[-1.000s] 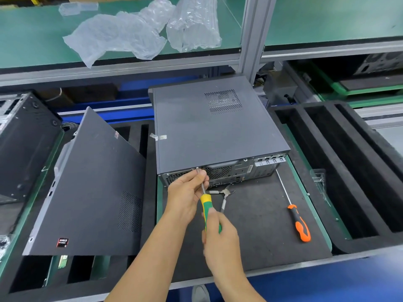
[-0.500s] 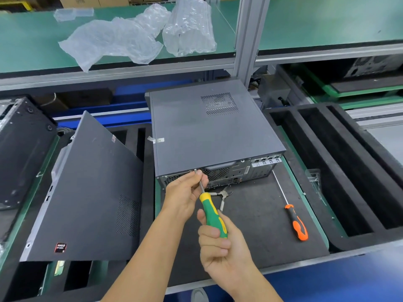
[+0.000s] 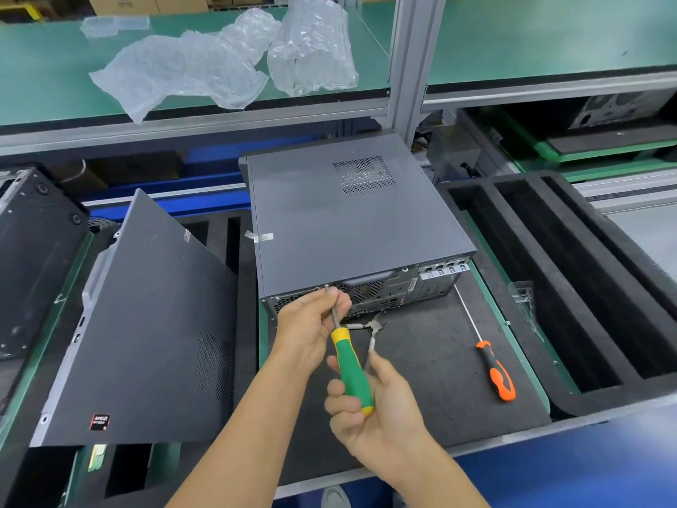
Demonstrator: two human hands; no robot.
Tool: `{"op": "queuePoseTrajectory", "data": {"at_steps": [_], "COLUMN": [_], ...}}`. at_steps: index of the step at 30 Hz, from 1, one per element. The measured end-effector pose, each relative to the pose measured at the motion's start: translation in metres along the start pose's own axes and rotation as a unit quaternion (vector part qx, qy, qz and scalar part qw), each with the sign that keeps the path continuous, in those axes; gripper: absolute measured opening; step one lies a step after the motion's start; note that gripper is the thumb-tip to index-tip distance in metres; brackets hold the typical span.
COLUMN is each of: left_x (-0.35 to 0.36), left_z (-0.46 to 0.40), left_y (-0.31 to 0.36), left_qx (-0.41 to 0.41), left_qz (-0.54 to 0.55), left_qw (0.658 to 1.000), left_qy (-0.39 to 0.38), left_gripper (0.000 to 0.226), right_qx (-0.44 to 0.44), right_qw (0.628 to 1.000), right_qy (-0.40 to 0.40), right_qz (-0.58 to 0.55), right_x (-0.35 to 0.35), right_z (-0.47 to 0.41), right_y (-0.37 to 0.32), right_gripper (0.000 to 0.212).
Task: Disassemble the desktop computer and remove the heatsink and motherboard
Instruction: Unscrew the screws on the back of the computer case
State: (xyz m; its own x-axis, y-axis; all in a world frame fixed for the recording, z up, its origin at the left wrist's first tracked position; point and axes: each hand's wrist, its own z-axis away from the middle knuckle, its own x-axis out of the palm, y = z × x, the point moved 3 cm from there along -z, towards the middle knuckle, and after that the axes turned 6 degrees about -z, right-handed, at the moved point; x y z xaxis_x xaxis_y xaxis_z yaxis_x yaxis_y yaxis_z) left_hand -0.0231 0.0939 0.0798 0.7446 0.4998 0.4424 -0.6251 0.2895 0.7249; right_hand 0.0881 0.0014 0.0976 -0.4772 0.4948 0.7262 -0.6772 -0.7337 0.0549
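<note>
A dark grey desktop computer (image 3: 348, 221) lies flat on a black mat (image 3: 432, 364), its rear panel facing me and its side cover closed. My right hand (image 3: 370, 408) grips the green and yellow handle of a screwdriver (image 3: 353, 372). The metal shaft points up and away to a screw (image 3: 326, 286) at the case's rear top edge. My left hand (image 3: 311, 324) pinches the shaft near its tip, right against the rear panel. The heatsink and motherboard are hidden inside the case.
Pliers (image 3: 370, 330) lie on the mat just behind my hands. An orange-handled screwdriver (image 3: 494, 372) lies to the right. A loose grey side panel (image 3: 146, 324) leans at the left over a foam tray. Black foam slots (image 3: 571, 273) stand at the right. Bubble wrap (image 3: 219, 64) sits on the upper shelf.
My right hand slid down the handle and tilted it toward me. The left hand stays pinched at the shaft tip by the screw. The camera shifted slightly.
</note>
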Motion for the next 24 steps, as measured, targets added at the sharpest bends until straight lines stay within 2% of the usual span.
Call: {"op": "queuePoseTrajectory", "data": {"at_steps": [3,6,11,14,16,17,18,20,22,24], "left_x": [-0.001,-0.003,-0.006,-0.004,-0.002,-0.002,-0.001,0.000,0.000,0.000], "left_z": [-0.001,-0.003,-0.003,-0.002,-0.002,-0.003,-0.003,-0.003,-0.003,-0.003], "left_y": [0.000,-0.002,-0.005,-0.004,-0.003,-0.003,-0.003,-0.002,-0.001,0.000], "left_qx": [-0.002,0.002,0.004,0.004,0.003,0.000,-0.003,-0.007,-0.007,-0.008], "left_qz": [0.000,0.007,-0.003,-0.002,-0.001,0.003,0.008,0.012,0.011,0.008], "left_qw": [1.000,1.000,1.000,1.000,1.000,1.000,1.000,1.000,1.000,1.000], "left_qy": [-0.010,-0.010,-0.017,-0.023,-0.023,-0.021,-0.020,-0.019,-0.020,-0.021], "left_gripper": [0.007,0.009,0.013,0.009,0.007,0.007,0.006,0.006,0.006,0.006], "right_qx": [0.043,0.017,-0.083,-0.176,-0.218,-0.216,-0.190,-0.060,0.027,0.051], "right_qw": [0.993,0.994,0.996,0.965,0.945,0.944,0.957,0.996,0.999,0.995], "right_qy": [-0.053,-0.061,0.007,0.077,0.138,0.138,0.115,0.055,0.002,-0.040], "right_qz": [-0.092,-0.087,0.044,0.177,0.200,0.207,0.185,0.043,-0.046,-0.075], "right_x": [-0.002,-0.001,0.002,-0.001,-0.002,-0.002,0.001,0.003,0.000,-0.002], "right_z": [0.001,0.002,0.001,-0.003,-0.005,-0.005,-0.004,-0.002,-0.001,0.000], "right_y": [-0.001,-0.004,-0.007,-0.011,-0.011,-0.009,-0.006,0.002,0.005,0.003], "right_gripper": [0.043,0.038,0.031,0.026,0.027,0.030,0.034,0.046,0.057,0.051]}}
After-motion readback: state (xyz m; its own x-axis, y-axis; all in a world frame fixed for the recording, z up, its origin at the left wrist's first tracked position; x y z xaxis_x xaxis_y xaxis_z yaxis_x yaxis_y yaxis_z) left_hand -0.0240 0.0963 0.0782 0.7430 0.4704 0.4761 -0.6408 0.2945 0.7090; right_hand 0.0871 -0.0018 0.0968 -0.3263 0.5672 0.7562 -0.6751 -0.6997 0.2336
